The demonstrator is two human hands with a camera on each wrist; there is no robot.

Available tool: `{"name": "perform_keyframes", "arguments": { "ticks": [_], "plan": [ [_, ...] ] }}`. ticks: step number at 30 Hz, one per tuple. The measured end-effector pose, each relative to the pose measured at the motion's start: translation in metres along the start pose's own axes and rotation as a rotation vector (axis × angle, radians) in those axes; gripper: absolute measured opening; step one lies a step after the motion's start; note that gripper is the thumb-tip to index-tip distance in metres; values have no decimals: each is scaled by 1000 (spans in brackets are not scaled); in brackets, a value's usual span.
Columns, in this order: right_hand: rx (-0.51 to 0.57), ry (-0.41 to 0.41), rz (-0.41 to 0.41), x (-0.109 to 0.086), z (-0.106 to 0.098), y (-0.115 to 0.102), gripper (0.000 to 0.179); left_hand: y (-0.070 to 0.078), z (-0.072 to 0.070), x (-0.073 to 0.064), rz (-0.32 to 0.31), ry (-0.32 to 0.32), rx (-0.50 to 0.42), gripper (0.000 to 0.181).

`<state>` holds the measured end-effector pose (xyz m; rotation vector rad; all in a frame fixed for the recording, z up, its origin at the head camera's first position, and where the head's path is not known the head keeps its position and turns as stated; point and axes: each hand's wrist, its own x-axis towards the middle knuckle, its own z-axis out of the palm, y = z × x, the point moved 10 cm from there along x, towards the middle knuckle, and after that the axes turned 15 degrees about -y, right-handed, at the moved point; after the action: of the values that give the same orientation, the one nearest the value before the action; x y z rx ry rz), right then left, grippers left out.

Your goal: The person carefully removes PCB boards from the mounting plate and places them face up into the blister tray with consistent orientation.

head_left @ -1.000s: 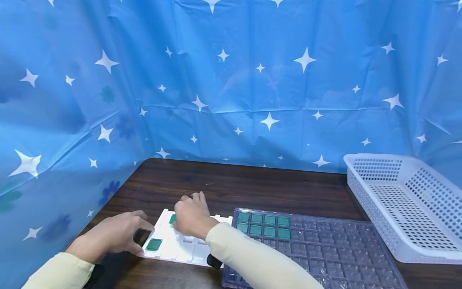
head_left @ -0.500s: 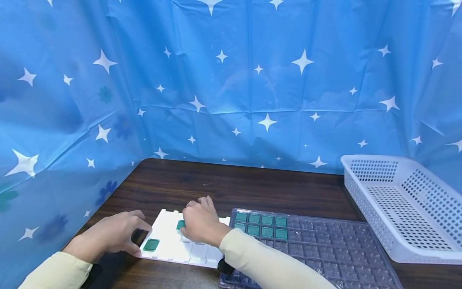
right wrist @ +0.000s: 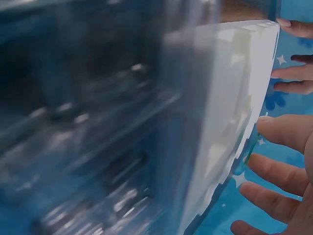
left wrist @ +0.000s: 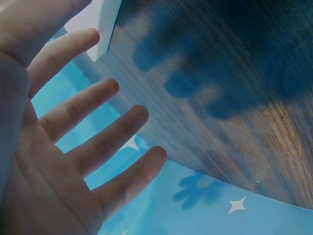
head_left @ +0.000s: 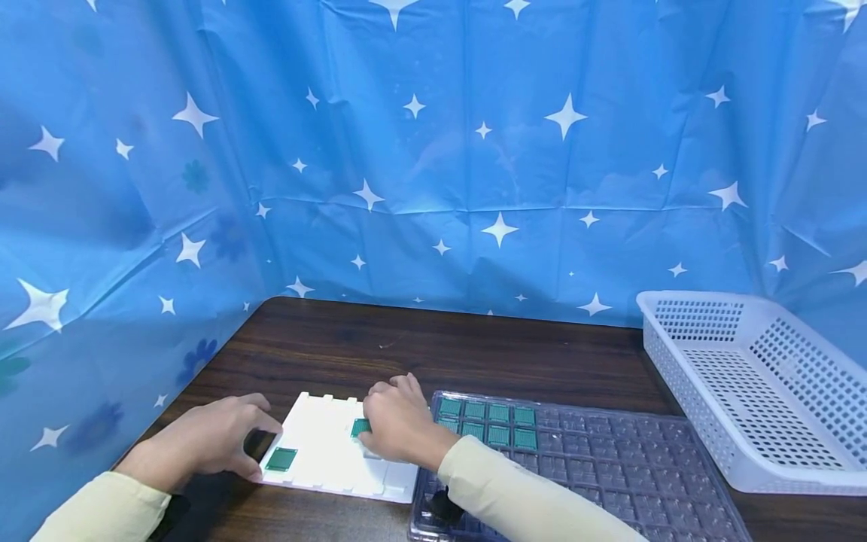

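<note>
My right hand pinches a small green circuit board between thumb and forefinger, over the right part of a white tray. In the right wrist view that board shows as a thin green edge. Another green board lies at the white tray's left front corner. Beside that tray's left edge is my left hand, its thumb tip at the edge. Its fingers are spread and hold nothing in the left wrist view. A clear plastic compartment tray has several green boards in its back left pockets.
At the right stands a white perforated basket. Behind the dark wooden table hangs a blue curtain with white stars, also along the left side. The right forearm covers part of the clear tray.
My right hand has moved rightward across the white tray with the green board in its pinch. The left hand has stayed at the tray's left edge.
</note>
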<state>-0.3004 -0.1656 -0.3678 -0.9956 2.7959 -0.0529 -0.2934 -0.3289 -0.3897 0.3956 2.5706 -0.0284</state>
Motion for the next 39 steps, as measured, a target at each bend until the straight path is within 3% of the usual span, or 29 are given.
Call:
{"name": "perform_keyframes", "arguments": {
  "ticks": [9, 25, 39],
  "plan": [
    [20, -3, -13, -12, 3, 11, 37, 0, 0, 0, -6, -6, 5, 60],
    [-1, 23, -18, -20, 6, 17, 24, 0, 2, 2, 0, -9, 13, 60],
    [53, 21, -11, -29, 5, 27, 14, 0, -1, 2, 14, 2, -5, 59]
  ]
}}
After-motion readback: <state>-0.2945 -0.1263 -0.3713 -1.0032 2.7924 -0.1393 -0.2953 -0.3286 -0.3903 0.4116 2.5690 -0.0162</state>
